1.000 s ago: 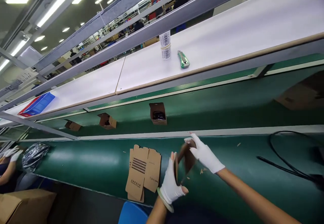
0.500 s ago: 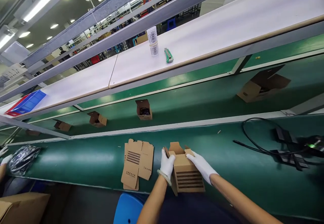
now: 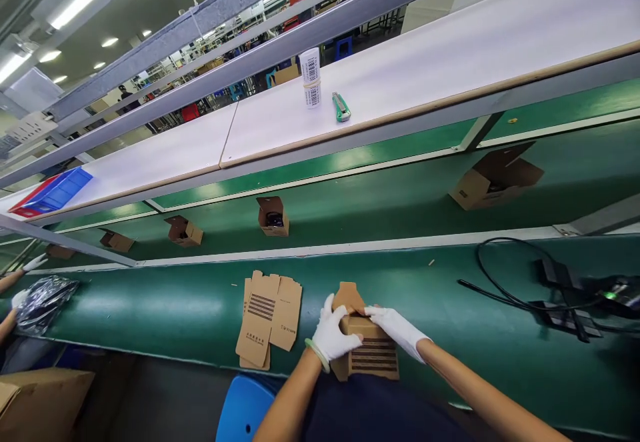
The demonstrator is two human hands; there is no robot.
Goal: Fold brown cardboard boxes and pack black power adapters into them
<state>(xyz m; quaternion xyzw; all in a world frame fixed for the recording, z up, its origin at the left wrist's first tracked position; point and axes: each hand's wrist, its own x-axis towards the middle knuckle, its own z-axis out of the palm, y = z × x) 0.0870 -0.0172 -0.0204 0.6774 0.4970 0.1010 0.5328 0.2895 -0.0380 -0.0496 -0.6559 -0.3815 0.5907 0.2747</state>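
Observation:
A small brown cardboard box (image 3: pixel 374 355) with dark printed stripes stands at the near edge of the green work surface, close to my body. My gloved left hand (image 3: pixel 333 337) grips its left side, thumb reaching across the front. With fingertips at the top right edge, my gloved right hand (image 3: pixel 399 329) holds the box by its flaps. One flap (image 3: pixel 349 295) sticks up at the far side. Left of the box lie several flat, unfolded cardboard cartons (image 3: pixel 261 312) with printed stripes.
Open boxes, one with a dark item inside (image 3: pixel 273 217), stand on the green belt beyond the rail. Black cables with adapters (image 3: pixel 560 295) lie to the right. A green cutter (image 3: pixel 341 107) and a barcode-label roll (image 3: pixel 311 79) rest on the white shelf. A co-worker's gloved hand (image 3: pixel 20 299) touches a plastic bag (image 3: pixel 46 303).
The side flaps at the box's top have folded inward under my hands. My left hand has turned over the box's front edge. Boxes on the far belt have shifted left.

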